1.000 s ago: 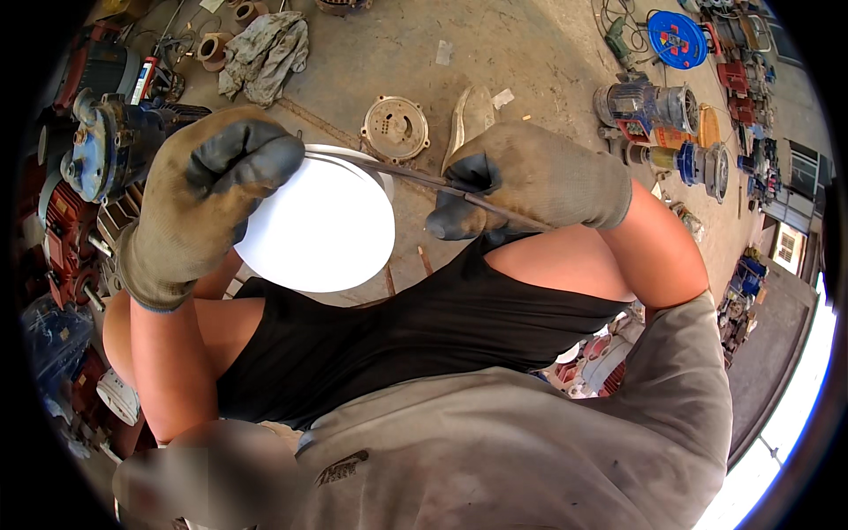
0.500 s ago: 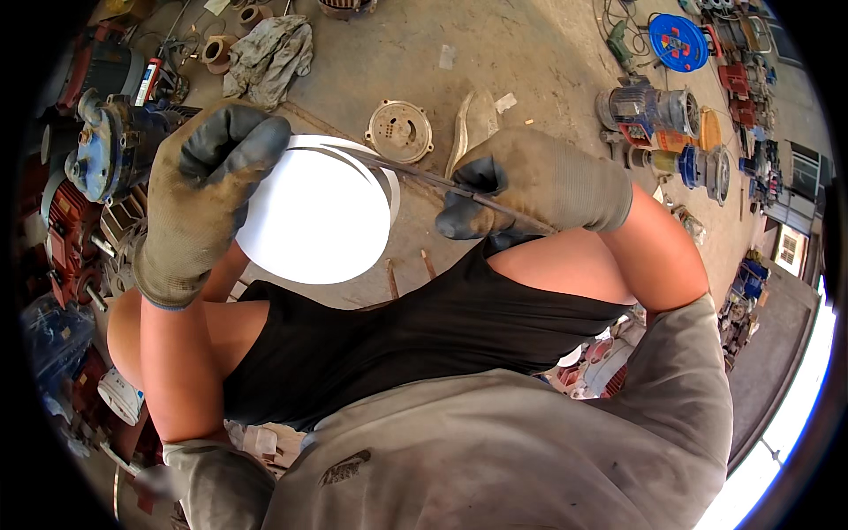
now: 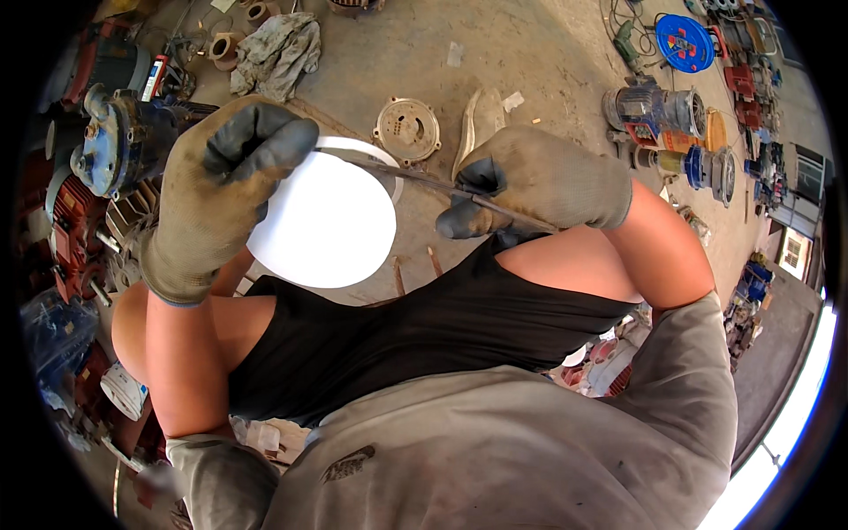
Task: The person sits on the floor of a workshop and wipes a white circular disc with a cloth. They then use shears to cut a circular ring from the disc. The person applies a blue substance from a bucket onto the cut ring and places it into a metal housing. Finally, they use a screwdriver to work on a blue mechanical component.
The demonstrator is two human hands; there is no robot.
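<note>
The gloved left hand [image 3: 221,190] pinches the top edge of a white round sheet [image 3: 322,221] held above the lap, while the gloved right hand [image 3: 530,181] grips a thin metal rod [image 3: 424,181] lying across it

White disc [image 3: 322,225], grey-tan gloved hands [image 3: 221,190]

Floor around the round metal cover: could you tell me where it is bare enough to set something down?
Bare concrete floor lies between the crumpled rag, the round metal cover and the blue motor. Both outer edges are crowded: the machinery left, parts right.
</note>
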